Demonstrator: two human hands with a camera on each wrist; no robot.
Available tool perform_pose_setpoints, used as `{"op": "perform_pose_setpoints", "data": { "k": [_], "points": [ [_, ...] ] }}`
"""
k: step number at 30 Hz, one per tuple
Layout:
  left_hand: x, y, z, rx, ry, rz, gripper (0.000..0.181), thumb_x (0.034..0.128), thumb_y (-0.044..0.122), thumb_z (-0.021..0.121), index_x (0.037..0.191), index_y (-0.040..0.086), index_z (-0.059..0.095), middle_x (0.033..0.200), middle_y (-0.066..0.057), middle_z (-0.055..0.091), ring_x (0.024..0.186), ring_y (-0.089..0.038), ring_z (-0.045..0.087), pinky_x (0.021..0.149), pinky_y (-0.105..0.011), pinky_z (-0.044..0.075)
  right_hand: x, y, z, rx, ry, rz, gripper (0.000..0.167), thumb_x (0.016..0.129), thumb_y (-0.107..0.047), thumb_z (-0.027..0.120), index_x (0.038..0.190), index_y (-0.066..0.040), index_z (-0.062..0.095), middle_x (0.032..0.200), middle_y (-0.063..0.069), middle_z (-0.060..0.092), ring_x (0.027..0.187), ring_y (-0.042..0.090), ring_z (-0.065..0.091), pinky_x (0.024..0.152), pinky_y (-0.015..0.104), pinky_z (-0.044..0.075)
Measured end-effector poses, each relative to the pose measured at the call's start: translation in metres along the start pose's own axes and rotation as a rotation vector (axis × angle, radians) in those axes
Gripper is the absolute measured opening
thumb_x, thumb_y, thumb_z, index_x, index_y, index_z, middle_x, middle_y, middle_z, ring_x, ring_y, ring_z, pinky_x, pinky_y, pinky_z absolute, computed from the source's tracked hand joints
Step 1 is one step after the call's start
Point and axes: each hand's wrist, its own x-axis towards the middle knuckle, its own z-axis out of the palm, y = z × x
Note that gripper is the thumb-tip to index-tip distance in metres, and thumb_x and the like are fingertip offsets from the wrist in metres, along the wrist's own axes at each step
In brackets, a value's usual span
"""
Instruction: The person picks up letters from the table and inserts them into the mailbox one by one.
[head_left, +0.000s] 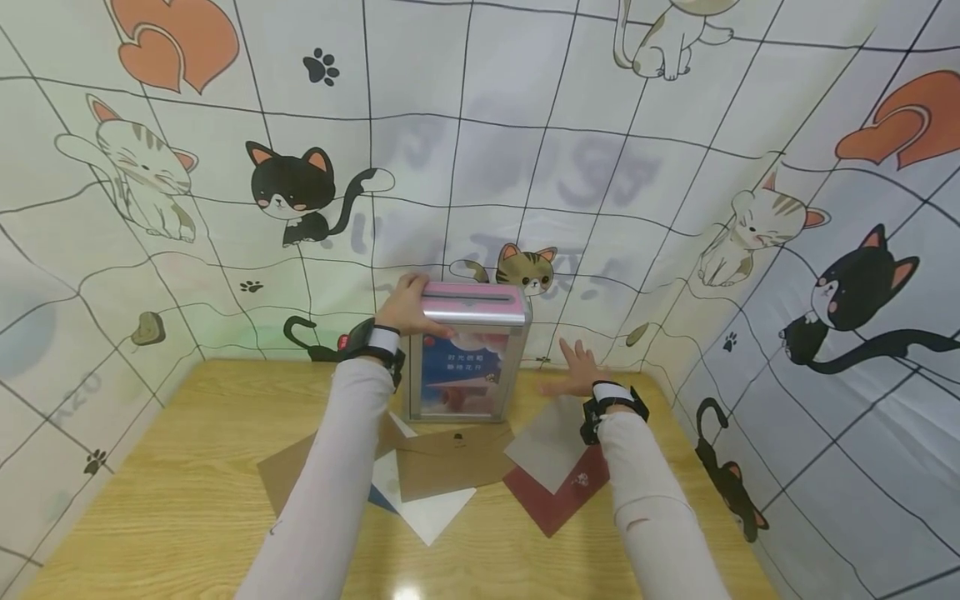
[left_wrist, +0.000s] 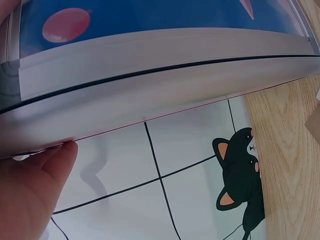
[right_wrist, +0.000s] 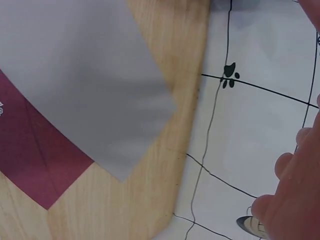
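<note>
Your left hand [head_left: 405, 308] grips the metal-framed box with a pink slotted top [head_left: 468, 375] at its upper left corner, the thumb laid across the front and the fingers over the far side of the top. The box stands upright at the far side of the wooden table [head_left: 187, 467], near the middle, with its blue and pink picture panel facing you. A narrow dark slot [head_left: 468, 297] runs along the top.

Your right hand [head_left: 576, 373] is just right of the box and apart from it, its fingers spread and gripping nothing.

Nearer to you than that hand lies a pale grey envelope [head_left: 551, 442], overlapping a dark red envelope [head_left: 551, 510]. In front of the box, a brown envelope [head_left: 453, 461] lies over a white envelope [head_left: 429, 518], with a blue corner [head_left: 381, 497] showing at the left. Another brown envelope [head_left: 285, 471] lies farther left, partly hidden by your left sleeve [head_left: 330, 467]. Beyond the table hangs a white sheet printed with cartoon cats [head_left: 420, 150]; it also covers both sides.
</note>
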Motion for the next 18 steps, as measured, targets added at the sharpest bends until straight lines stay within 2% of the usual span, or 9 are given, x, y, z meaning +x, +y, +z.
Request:
{"op": "perform_pose_setpoints", "data": {
  "k": [3,9,13,18],
  "points": [
    [0.0,0.0,0.0,0.001,0.001,-0.003,0.115,0.0539,0.045,0.082,0.142,0.002,0.023,0.145,-0.021,0.016,0.125,-0.036,0.033,0.103,-0.045,0.033,-0.004,0.003,0.004,0.001,-0.013,-0.008,0.12,0.063,-0.067,0.064,0.146,-0.01,0.0,0.146,0.03,-0.009,0.13,0.053,-0.003,0.097,0.07,0.014],
    [-0.001,0.0,0.0,0.004,-0.006,-0.005,0.114,0.054,0.045,0.082,0.142,0.002,0.023,0.146,-0.02,0.016,0.126,-0.036,0.033,0.103,-0.044,0.033,-0.014,0.006,0.014,-0.01,-0.03,0.032,0.119,0.062,-0.068,0.064,0.147,-0.011,0.002,0.147,0.029,-0.006,0.132,0.05,-0.001,0.096,0.071,0.015],
    [0.0,0.001,0.0,0.001,-0.004,-0.006,0.114,0.0539,0.045,0.082,0.142,0.002,0.023,0.146,-0.02,0.016,0.126,-0.036,0.033,0.103,-0.044,0.033,-0.019,0.007,0.019,0.016,-0.026,0.045,0.12,0.06,-0.07,0.065,0.146,-0.011,0.005,0.148,0.027,-0.004,0.132,0.049,-0.002,0.093,0.075,0.01],
    [0.0,0.001,0.0,0.003,0.002,-0.021,0.114,0.0537,0.045,0.082,0.142,0.004,0.023,0.146,-0.018,0.016,0.126,-0.036,0.034,0.102,-0.044,0.034,-0.017,0.017,0.031,0.021,-0.024,0.062,0.12,0.059,-0.072,0.063,0.147,-0.014,0.005,0.149,0.023,-0.005,0.134,0.044,-0.005,0.093,0.075,0.004]
  ]
}}
